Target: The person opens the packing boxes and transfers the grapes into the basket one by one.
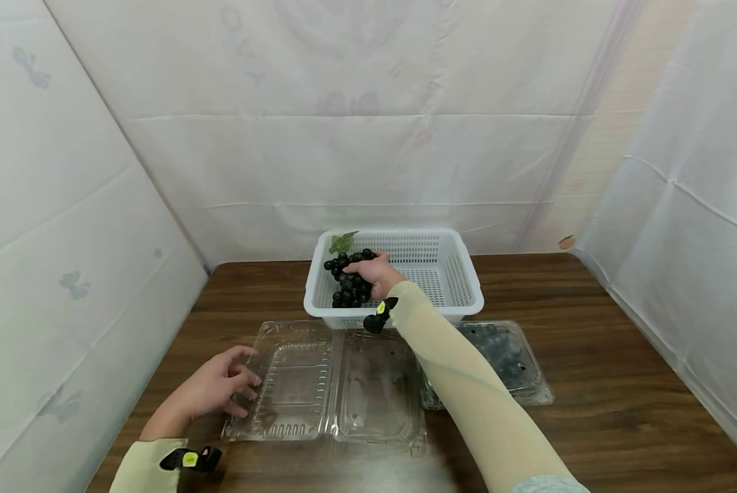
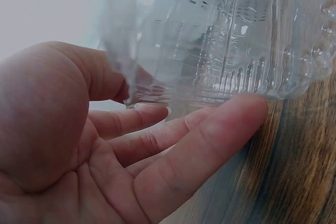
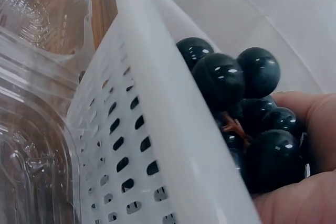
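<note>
My right hand (image 1: 377, 274) grips a bunch of dark grapes (image 1: 352, 289) at the left side of a white perforated basket (image 1: 469, 294). Close up in the right wrist view, the round grapes (image 3: 219, 80) and a bit of brown stem show beside the basket rim (image 3: 163, 93), with thumb and fingers around them. An unfolded clear plastic clamshell box (image 1: 334, 411) lies in front of the basket. At its left edge is my left hand (image 1: 217, 387), thumb and fingers on either side of the clear wall (image 2: 194, 90), holding it loosely.
To the right, partly behind my right forearm, a closed clear clamshell (image 1: 497, 356) contains dark grapes. A green leaf (image 1: 342, 242) lies at the basket's back left corner. White sheeting (image 1: 368, 157) stands behind and beside the brown wooden table (image 1: 614, 383).
</note>
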{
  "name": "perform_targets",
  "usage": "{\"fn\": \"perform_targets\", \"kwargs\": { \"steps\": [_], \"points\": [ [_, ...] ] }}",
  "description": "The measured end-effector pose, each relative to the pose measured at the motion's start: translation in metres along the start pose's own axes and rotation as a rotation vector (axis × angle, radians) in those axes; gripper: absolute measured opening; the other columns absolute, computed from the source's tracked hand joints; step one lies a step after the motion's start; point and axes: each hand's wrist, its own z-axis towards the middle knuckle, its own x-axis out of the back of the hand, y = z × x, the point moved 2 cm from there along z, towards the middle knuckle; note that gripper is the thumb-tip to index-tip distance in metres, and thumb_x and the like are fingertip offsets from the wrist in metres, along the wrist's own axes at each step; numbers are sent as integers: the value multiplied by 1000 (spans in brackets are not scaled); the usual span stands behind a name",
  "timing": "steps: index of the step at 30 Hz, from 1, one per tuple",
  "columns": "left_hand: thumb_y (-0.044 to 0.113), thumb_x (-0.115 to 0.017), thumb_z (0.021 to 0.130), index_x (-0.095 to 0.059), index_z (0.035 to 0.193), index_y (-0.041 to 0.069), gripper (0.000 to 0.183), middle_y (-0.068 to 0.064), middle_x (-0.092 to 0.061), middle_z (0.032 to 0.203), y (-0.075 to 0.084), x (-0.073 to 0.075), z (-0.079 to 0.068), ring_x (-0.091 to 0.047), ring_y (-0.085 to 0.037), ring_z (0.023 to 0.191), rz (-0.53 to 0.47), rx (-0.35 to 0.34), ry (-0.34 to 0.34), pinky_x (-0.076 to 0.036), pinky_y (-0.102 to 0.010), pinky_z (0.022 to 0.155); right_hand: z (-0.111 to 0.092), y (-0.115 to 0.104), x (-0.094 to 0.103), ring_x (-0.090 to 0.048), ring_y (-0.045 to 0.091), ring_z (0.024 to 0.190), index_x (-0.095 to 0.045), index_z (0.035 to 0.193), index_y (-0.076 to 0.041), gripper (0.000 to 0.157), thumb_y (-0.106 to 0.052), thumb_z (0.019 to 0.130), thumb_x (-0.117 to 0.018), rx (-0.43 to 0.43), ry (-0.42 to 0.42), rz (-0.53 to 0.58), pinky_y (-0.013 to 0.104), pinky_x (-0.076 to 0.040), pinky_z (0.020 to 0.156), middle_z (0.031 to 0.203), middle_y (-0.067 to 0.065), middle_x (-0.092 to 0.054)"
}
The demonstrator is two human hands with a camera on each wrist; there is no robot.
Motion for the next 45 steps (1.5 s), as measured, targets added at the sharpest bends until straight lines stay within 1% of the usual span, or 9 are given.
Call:
{"fn": "perform_targets", "kwargs": {
  "steps": [4,6,10,16,21,26,29,33,45],
  "points": [
    [4,-51,106,-27,152,-7,53,-24,-67,110,0,0,0,-72,-31,91,-2,-1,-5,-64,-48,64,3,0,1,-31,33,151,2,163,-27,103,-23,95,-75,-9,7,-26,45,-47,102,171,17,-6],
    [5,-51,106,-27,153,-7,54,-24,-67,110,0,0,0,-72,-31,91,-1,-1,-8,-64,-48,64,4,0,1,-53,27,120,2,163,-28,103,-24,94,-75,-13,16,-45,39,-45,81,170,17,-10],
    [5,-51,106,-27,153,-7,54,-24,-67,111,0,1,0,-72,-32,92,-1,2,-9,-64,-48,64,7,0,3,-47,16,83,1,163,-28,103,-25,94,-75,-19,19,-60,36,-34,67,170,18,-15],
    [5,-51,106,-27,153,-6,54,-24,-67,111,-2,0,1,-72,-31,91,-4,5,-8,-64,-48,64,8,1,4,-51,28,134,4,163,-28,105,-25,94,-75,-16,8,-60,40,-46,82,170,17,-12],
    [6,-52,106,-28,153,-5,54,-23,-67,111,-3,-1,2,-72,-31,92,-5,12,-10,-64,-48,64,10,3,4,-55,22,87,3,164,-27,106,-25,94,-77,-10,27,-84,39,-42,73,169,19,-19],
    [7,-51,106,-26,154,-6,55,-24,-66,112,-2,-2,1,-72,-31,93,-6,7,-20,-64,-48,65,10,5,2,-55,33,129,5,164,-26,107,-21,94,-76,-9,3,-76,53,-49,107,169,20,-16],
    [7,-50,106,-26,154,-6,55,-24,-66,112,-1,-2,0,-72,-31,93,-8,4,-21,-64,-49,64,11,6,1,-61,29,99,3,163,-27,105,-20,94,-76,-21,-7,-81,50,-52,98,168,20,-17],
    [6,-50,105,-27,153,-6,54,-24,-66,111,-1,-3,0,-72,-30,91,-5,8,-14,-64,-48,64,15,5,2,-14,13,50,2,162,-29,103,-23,94,-76,-42,-3,-139,33,-32,55,163,22,-31],
    [6,-50,105,-30,152,-4,53,-21,-67,109,-1,-3,1,-72,-29,90,12,31,6,-64,-48,64,15,5,8,-11,12,48,4,165,-28,98,-19,100,-68,-62,-34,-216,31,-21,50,167,20,-24]
  ]
}}
